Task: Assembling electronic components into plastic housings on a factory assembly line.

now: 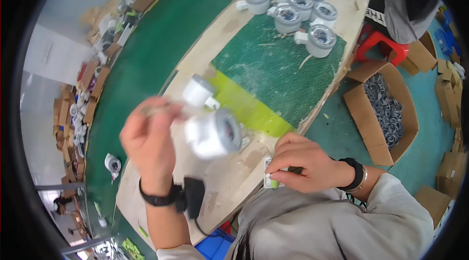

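Observation:
My left hand point(149, 135) is closed in a pinch, slightly smeared by motion. Against its fingertips hangs a white round housing point(210, 135) with a grey ring and wires inside, also blurred; the exact grip point is hard to see. Behind it, a second white housing point(198, 90) rests on the wooden board. Near the board's front edge, my right hand point(303, 163) has thumb and fingers pressed together on a small green-and-white piece point(274, 183), mostly covered by the fingers.
Several white housings point(300, 6) stand grouped on the board's far end, beside a green mat point(273, 67) with a yellow-green strip point(244, 101). A green belt point(141, 64) runs along the left. On the right are a carton of grey rings point(386, 108), a red stool point(378, 45) and another person point(408, 6).

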`<control>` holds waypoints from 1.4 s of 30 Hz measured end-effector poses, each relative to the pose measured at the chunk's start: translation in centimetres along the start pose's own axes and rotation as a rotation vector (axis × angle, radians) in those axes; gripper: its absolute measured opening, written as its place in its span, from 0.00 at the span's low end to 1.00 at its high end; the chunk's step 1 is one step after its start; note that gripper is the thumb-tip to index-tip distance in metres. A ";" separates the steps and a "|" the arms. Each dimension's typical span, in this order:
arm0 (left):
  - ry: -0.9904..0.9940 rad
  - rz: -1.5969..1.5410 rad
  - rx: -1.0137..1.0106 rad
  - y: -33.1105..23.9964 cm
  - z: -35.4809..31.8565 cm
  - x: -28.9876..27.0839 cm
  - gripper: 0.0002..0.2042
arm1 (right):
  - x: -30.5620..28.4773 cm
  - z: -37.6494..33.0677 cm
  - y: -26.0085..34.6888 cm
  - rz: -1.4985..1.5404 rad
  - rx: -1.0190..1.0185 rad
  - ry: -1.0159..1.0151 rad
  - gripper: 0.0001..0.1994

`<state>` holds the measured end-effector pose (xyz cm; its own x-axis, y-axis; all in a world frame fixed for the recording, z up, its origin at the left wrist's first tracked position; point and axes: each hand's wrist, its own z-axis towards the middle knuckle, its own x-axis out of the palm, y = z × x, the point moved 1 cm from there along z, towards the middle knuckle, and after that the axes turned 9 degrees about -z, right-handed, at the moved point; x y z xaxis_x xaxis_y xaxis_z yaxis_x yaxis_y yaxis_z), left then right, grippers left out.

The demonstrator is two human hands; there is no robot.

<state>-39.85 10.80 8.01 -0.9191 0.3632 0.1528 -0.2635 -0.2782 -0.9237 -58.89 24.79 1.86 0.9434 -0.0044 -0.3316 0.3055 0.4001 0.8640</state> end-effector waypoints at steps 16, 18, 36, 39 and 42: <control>-0.493 0.093 -0.299 -1.9 -23.4 -9.3 0.12 | 7.6 2.1 3.3 0.091 -0.035 0.513 0.05; -0.485 0.122 -0.352 -1.9 -25.0 -8.2 0.08 | 9.6 2.1 3.7 0.158 -0.010 0.630 0.04; -0.475 0.067 -0.430 -1.7 -26.1 -7.6 0.03 | 14.9 2.4 2.7 0.157 0.153 0.774 0.04; -0.431 0.076 -0.458 -2.4 -25.6 -7.6 0.02 | 14.8 2.7 2.4 0.136 0.123 0.761 0.04; -0.396 0.064 -0.442 -2.3 -25.5 -7.6 0.10 | 14.7 2.8 2.5 0.127 0.161 0.757 0.04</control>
<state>-24.77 31.33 -0.03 -0.9908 -0.0245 0.1330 -0.1351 0.1384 -0.9811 -43.88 23.14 0.26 0.6459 0.6815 -0.3440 0.2705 0.2171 0.9379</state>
